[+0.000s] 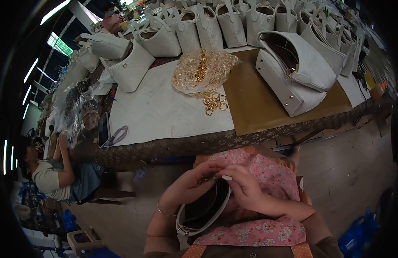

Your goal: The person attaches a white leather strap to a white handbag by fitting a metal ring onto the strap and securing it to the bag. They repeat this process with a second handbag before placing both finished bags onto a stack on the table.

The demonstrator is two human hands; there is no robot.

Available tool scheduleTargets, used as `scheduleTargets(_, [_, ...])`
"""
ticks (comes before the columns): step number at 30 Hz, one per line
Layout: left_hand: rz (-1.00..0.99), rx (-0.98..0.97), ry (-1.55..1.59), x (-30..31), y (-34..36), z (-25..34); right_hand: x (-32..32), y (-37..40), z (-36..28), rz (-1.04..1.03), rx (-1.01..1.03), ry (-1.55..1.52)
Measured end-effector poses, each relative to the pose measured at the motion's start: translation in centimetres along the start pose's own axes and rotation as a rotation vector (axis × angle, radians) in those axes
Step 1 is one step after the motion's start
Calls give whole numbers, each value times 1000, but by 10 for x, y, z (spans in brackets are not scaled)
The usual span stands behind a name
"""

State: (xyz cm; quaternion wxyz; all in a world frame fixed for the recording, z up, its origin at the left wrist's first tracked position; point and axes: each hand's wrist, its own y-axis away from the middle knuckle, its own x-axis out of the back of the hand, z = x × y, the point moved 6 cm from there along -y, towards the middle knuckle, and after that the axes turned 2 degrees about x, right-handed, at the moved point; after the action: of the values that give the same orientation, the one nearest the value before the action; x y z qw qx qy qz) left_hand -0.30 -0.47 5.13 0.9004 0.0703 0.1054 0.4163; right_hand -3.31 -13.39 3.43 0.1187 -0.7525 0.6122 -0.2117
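Observation:
An off-white handbag (pixel 180 219) rests on my lap with its dark mouth facing up. A gold ring fitting shows at the near end of its rim. My left hand (pixel 188 185) is closed on the far end of the bag's rim, fingers bent over it. Against it, my right hand (pixel 246 187) pinches the same spot, thumb and fingers together. A small white piece shows at the right fingertips; I cannot make out what it is. The fingers hide the exact part they grip. A pink floral apron (pixel 267 232) lies under the bag and my forearms.
On the table ahead lie a clear bag of gold hardware (pixel 203 73), loose gold rings (pixel 215 103) and a phone (pixel 103 130). Several off-white handbags (pixel 209 32) line the back. Two more handbags (pixel 289 71) stand at right. A co-worker (pixel 57 176) sits at left.

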Motion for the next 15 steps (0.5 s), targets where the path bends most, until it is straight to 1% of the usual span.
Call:
scheduleTargets(1, [-31, 46, -9, 0, -4, 5, 2, 2, 6, 45, -20, -41])
scheduleTargets(2, [-34, 49, -6, 7, -13, 7, 1, 4, 12, 46, -25, -40])
scheduleTargets(4, [217, -22, -403, 41, -41, 18, -1, 8, 35, 153, -264, -346])
scheduleTargets(5, [348, -168, -516, 52, -56, 30, -3, 8, 35, 157, -266, -345])
scheduleTargets(6, [476, -318, -625, 60, -69, 41, -5, 8, 35, 211, -270, -449])
scheduleTargets(7, [469, -318, -621, 71, -87, 37, -5, 8, 36, 264, -273, -552])
scheduleTargets(9, [565, -683, -1144, 69, -102, 48, -5, 8, 40, 284, -271, -602])
scheduleTargets(10, [558, -683, -1139, 68, -106, 45, -5, 9, 44, 298, -263, -658])
scheduleTargets(12, [650, -576, -1132, 72, -111, 39, -3, 10, 54, 299, -247, -637])
scheduleTargets(13, [641, -574, -1130, 72, -112, 37, -1, 9, 56, 293, -228, -620])
scheduleTargets(15, [702, -674, -1145, 70, -108, 36, 1, 5, 56, 280, -244, -592])
